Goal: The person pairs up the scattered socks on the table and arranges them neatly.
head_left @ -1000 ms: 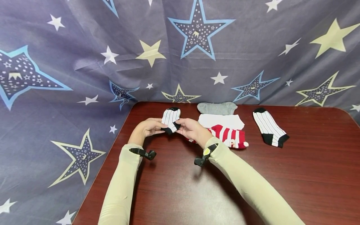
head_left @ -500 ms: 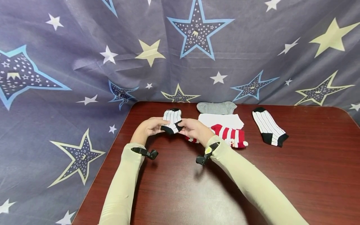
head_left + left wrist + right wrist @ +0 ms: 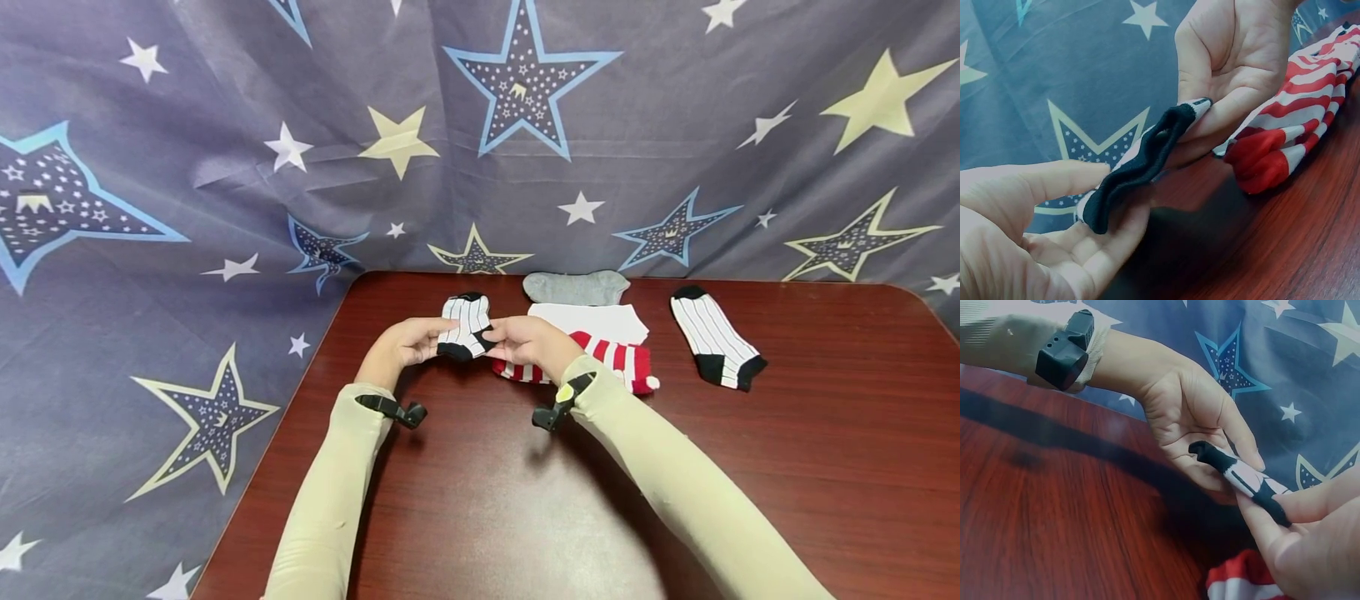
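Note:
A white ankle sock [image 3: 468, 316] with thin dark stripes and black heel, toe and cuff is held up between both hands, above the table's back left part. My left hand [image 3: 406, 344] pinches its left side, thumb on top and fingers beneath. On the other side my right hand [image 3: 529, 340] pinches the black heel part. The left wrist view shows the black cuff [image 3: 1138, 165] facing that camera, its opening narrow and wavy. Under and beside the right hand lies a red-and-white striped sock [image 3: 618, 358], partly covered by that hand and wrist.
Behind the striped sock lie a white sock [image 3: 592, 321] and a grey sock [image 3: 576, 288] in a row. A second black-and-white striped sock [image 3: 716, 337] lies flat further right. The reddish-brown table [image 3: 480, 500] meets a star-patterned cloth [image 3: 247, 167] at its back and left.
Both hands have shifted slightly right and toward me with the ankle sock between them. The socks on the table have stayed in place.

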`<state>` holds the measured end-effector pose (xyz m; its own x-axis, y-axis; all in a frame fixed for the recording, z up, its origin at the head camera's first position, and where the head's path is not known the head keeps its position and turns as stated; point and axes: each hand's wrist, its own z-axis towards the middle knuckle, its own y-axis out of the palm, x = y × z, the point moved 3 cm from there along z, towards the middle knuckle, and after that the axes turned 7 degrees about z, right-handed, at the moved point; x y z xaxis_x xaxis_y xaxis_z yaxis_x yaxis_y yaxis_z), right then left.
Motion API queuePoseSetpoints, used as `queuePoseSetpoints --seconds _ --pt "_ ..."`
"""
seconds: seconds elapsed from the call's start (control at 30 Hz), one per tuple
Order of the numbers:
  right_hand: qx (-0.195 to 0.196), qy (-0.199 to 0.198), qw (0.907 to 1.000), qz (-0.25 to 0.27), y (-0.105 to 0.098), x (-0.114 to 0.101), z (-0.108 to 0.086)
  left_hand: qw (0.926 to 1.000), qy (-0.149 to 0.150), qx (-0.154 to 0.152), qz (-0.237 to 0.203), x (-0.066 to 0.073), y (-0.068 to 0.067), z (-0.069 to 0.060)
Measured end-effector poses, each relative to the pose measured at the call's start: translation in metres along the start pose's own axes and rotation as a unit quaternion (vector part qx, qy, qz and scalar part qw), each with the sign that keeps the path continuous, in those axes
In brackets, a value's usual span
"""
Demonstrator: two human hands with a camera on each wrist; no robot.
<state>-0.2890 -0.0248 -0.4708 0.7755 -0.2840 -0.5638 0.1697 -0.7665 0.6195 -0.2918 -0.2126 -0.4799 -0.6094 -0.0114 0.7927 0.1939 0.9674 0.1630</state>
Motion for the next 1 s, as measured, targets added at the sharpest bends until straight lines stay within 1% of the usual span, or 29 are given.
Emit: queuePoseSetpoints --seconds 0.13,0.27,0.47,0.53,0.63,0.73,0.87,0.93,1.0 --pt "0.013 0.002 0.9998 -0.016 -0.003 0.002 -0.001 0.9999 0.005 0.002 -0.015 -0.002 0.001 0.001" --pt "0.026 -0.002 0.9995 -0.017 -0.007 0.003 -0.002 0.9998 0.006 -0.005 -0.020 -0.005 0.003 0.003" --pt "0.010 -0.010 0.9995 -0.028 -0.008 0.004 -0.004 0.9994 -0.004 -0.013 -0.031 -0.008 0.007 0.008" --pt "0.006 -0.010 0.9994 -0.032 -0.009 0.003 -0.005 0.9992 0.009 -0.016 -0.036 -0.008 0.007 0.010" --pt "0.008 -0.011 0.9996 -0.026 -0.010 0.003 -0.006 0.9979 0.048 -0.016 -0.040 -0.007 0.009 0.012" --pt "0.011 -0.018 0.9998 -0.007 -0.012 0.002 -0.006 0.9954 0.083 -0.010 -0.047 -0.005 0.010 0.012" --pt "0.015 -0.031 0.9994 0.007 -0.014 0.000 -0.007 0.9936 0.100 -0.007 -0.053 -0.004 0.013 0.013" --pt "0.019 -0.032 0.9993 0.002 -0.014 0.000 -0.008 0.9927 0.106 -0.007 -0.056 -0.004 0.014 0.013" --pt "0.021 -0.031 0.9993 -0.004 -0.016 0.000 -0.008 0.9919 0.115 -0.014 -0.053 -0.004 0.016 0.013"
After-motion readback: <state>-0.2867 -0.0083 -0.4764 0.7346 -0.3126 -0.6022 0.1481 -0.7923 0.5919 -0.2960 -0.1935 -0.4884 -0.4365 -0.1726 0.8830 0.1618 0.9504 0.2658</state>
